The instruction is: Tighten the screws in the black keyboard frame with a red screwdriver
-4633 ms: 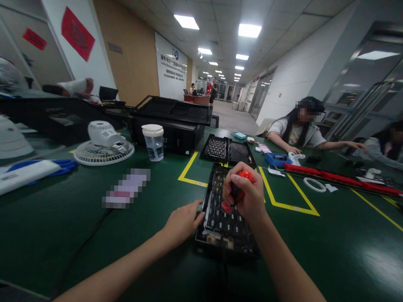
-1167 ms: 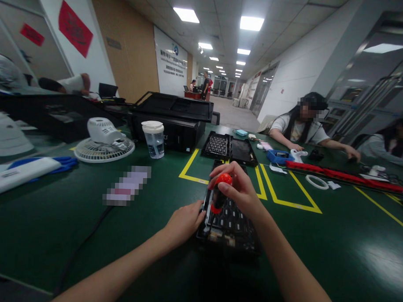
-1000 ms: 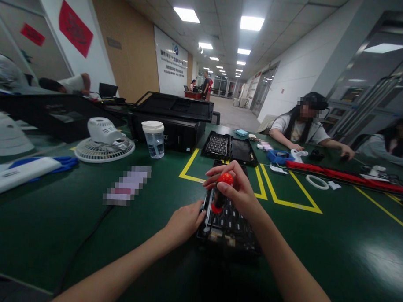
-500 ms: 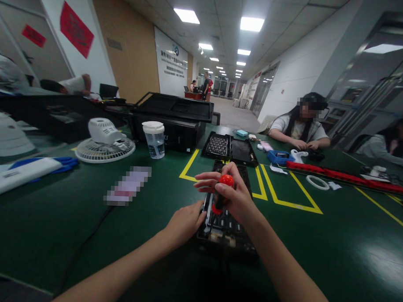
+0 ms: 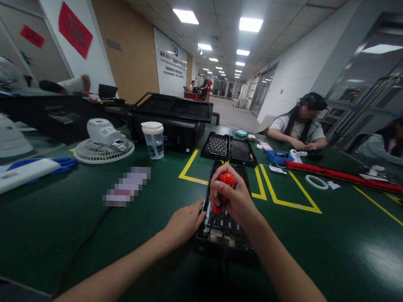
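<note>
2 bare hands busy: right hand grip wrapped round red-and-black round-topped tool, over black rectangular plastic case on dark green surface. Left hand touches case's left edge; can't tell if it pinches. Looks mid-work: tool positioned, tip hidden; done part unclear, amount left can't be told.

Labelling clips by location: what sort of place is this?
Likely an office doubling as a work area: a logo sign, a red desk beyond, and a green table with yellow markings.
</note>
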Action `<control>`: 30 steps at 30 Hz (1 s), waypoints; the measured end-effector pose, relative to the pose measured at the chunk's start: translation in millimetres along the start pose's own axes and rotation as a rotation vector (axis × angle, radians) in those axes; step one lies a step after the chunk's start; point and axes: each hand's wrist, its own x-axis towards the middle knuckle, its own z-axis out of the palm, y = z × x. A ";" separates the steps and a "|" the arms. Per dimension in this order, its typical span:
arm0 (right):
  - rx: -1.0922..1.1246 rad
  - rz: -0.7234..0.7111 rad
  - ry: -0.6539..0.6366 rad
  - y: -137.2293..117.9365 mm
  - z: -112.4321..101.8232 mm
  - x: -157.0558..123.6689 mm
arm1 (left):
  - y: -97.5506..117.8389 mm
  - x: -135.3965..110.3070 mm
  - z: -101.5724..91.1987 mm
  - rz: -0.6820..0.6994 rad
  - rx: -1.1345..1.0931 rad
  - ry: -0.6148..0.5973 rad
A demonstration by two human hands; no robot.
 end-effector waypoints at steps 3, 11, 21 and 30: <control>0.037 0.006 -0.031 -0.4 -0.2 0.3 | 0.0 -0.6 0.2 -0.002 0.009 0.000; 0.229 0.053 -0.140 -7.1 2.3 2.8 | -3.4 2.7 4.0 0.002 0.006 -0.005; 0.215 0.049 -0.198 -7.0 -2.2 2.3 | -2.7 1.3 3.1 0.011 0.014 0.004; 0.171 0.074 -0.209 -11.4 -4.5 0.3 | -1.5 1.5 2.3 0.012 0.006 0.004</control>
